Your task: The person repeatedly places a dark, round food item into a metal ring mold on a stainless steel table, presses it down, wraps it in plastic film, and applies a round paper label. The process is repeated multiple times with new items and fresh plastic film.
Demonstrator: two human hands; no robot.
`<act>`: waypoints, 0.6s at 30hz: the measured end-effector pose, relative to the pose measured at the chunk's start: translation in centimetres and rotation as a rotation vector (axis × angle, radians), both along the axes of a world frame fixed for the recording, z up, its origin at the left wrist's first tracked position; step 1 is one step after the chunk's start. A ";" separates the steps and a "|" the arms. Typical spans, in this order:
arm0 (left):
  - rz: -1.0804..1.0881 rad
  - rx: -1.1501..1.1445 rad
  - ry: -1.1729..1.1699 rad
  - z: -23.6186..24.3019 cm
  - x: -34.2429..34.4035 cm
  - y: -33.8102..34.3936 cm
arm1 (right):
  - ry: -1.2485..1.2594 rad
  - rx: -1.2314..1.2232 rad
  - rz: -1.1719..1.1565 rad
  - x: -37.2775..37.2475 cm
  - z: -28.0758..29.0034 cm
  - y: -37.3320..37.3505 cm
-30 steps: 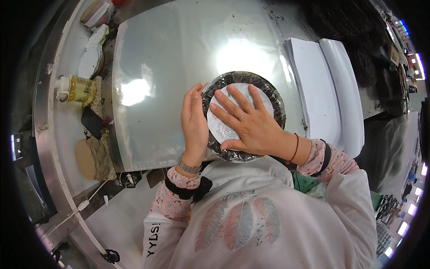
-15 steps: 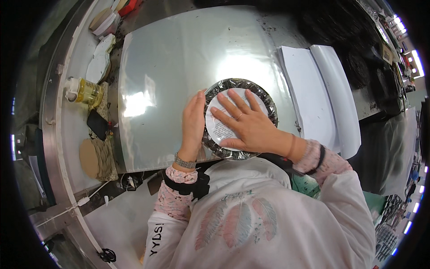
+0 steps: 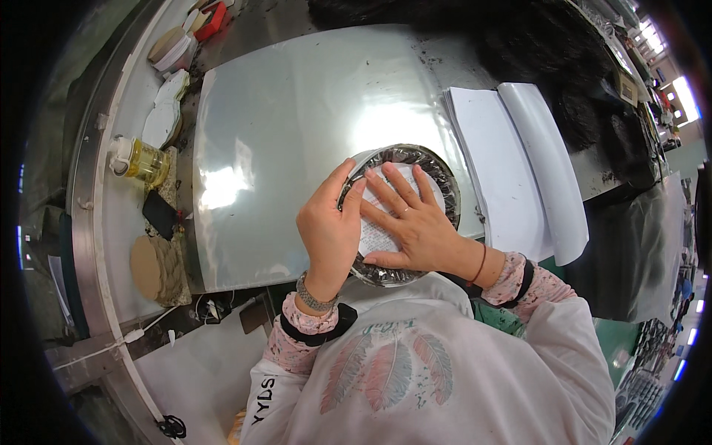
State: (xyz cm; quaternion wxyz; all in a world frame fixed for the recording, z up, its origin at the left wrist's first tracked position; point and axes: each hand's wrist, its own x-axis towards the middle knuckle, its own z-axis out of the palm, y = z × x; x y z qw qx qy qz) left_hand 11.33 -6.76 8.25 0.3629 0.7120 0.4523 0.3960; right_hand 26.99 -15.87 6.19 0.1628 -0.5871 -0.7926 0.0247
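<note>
A round dark cake wrapped in clear film [image 3: 445, 174] lies at the table's near edge. On top sits a round white paper label [image 3: 377, 239] with small print, mostly covered by my hand. My right hand [image 3: 415, 226] rests flat on the label, fingers spread and holding nothing. At the cake's left rim is my left hand [image 3: 330, 233], its thumb over the top edge and its fingers along the side. Some of those fingertips are hidden.
A clear plastic sheet [image 3: 274, 133] covers the table. White paper sheets [image 3: 497, 156] lie to the right, with black material [image 3: 534, 52] piled behind. Along the left ledge are a yellow jar [image 3: 148, 162], a dark flat object [image 3: 161, 213] and brown discs [image 3: 153, 271].
The cake has shifted slightly toward me. My left hand has turned inward, bringing its thumb over the rim; my right hand stays spread on the label.
</note>
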 end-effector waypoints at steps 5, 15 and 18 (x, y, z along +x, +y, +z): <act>-0.152 0.357 -0.038 1.9 1.2 -2.5 | -0.016 -0.155 -0.080 1.0 -0.9 -0.3; -0.318 0.672 -0.058 8.1 -2.2 -4.4 | -0.150 0.155 -0.041 -0.5 9.0 -0.1; -0.083 0.361 -0.202 7.4 -5.6 -4.5 | 0.642 -0.339 0.625 1.5 13.1 -2.9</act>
